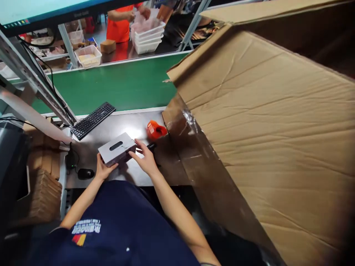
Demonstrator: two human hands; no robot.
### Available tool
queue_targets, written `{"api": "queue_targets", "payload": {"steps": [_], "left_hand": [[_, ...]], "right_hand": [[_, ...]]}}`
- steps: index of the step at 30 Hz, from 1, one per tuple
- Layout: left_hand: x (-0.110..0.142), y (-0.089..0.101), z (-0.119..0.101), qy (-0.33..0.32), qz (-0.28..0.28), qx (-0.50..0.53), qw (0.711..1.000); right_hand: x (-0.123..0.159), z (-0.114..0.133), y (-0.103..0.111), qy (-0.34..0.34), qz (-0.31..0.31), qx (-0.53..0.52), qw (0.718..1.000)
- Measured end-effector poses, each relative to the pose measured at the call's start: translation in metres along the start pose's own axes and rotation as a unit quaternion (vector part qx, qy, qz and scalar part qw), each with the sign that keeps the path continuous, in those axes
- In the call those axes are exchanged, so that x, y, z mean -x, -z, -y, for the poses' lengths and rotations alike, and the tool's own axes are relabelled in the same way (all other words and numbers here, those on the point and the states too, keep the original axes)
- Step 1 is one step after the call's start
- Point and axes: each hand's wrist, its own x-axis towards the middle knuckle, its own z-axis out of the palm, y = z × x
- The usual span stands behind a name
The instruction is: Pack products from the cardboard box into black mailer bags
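Note:
Between my two hands is a small light-grey box with a dark oval slot in its top, tilted above the metal table. My left hand grips its near left corner, thumb and fingers around the edge. On the right end, my right hand holds the same box with fingers and thumb. Just beyond the right hand lies an orange tape dispenser or similar plastic tool. A black handle-like thing shows partly behind the right hand; its kind is unclear.
A large open cardboard carton fills the right side. On the metal table are a black keyboard and a mouse. Behind runs a green conveyor belt. Across it, a person in orange handles stacked white baskets.

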Motion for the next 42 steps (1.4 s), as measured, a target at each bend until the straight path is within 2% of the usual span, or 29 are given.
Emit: {"api": "queue_targets", "payload": {"steps": [4,7,10,14,18,21,24,26,29,32,34,36,38,42], "left_hand": [[-0.003,0.002,0.009,-0.059,-0.027,-0.022,0.998],[-0.005,0.004,0.018,-0.055,-0.010,-0.021,0.998],[-0.009,0.014,0.025,-0.029,0.026,-0.026,0.999],[-0.014,0.030,0.039,0.041,0.100,-0.058,0.992],[-0.016,0.043,0.050,0.065,0.139,-0.077,0.985],[-0.019,0.049,0.046,0.046,0.162,-0.085,0.982],[-0.025,0.053,0.031,-0.027,0.150,-0.128,0.980],[-0.031,0.054,0.019,-0.076,0.158,-0.184,0.967],[-0.047,0.054,0.008,-0.090,0.184,-0.212,0.956],[-0.071,0.046,0.010,-0.035,0.138,-0.177,0.974],[-0.087,0.035,0.018,0.053,0.084,-0.153,0.983],[-0.100,0.023,0.027,0.132,0.046,-0.135,0.981],[-0.106,0.014,0.035,0.172,0.040,-0.136,0.975],[-0.105,0.009,0.042,0.188,0.053,-0.184,0.963]], "right_hand": [[0.002,0.005,0.001,0.066,-0.008,0.024,0.998],[0.006,-0.003,0.003,0.073,-0.016,0.025,0.997],[0.011,-0.021,0.009,0.049,0.001,0.027,0.998],[0.017,-0.049,0.015,0.036,0.059,0.049,0.996],[0.022,-0.061,0.009,0.008,0.112,0.036,0.993],[0.025,-0.059,0.000,-0.028,0.105,0.033,0.994],[0.029,-0.057,-0.008,-0.099,0.074,0.005,0.992],[0.032,-0.060,-0.012,-0.139,0.059,-0.022,0.988],[0.034,-0.071,-0.018,-0.158,0.043,-0.051,0.985],[0.032,-0.091,-0.028,-0.173,0.047,-0.050,0.983],[0.029,-0.105,-0.036,-0.242,0.029,-0.050,0.969],[0.030,-0.118,-0.044,-0.332,-0.013,-0.065,0.941],[0.033,-0.127,-0.050,-0.391,-0.044,-0.093,0.915],[0.044,-0.136,-0.055,-0.417,-0.027,-0.143,0.897]]}}
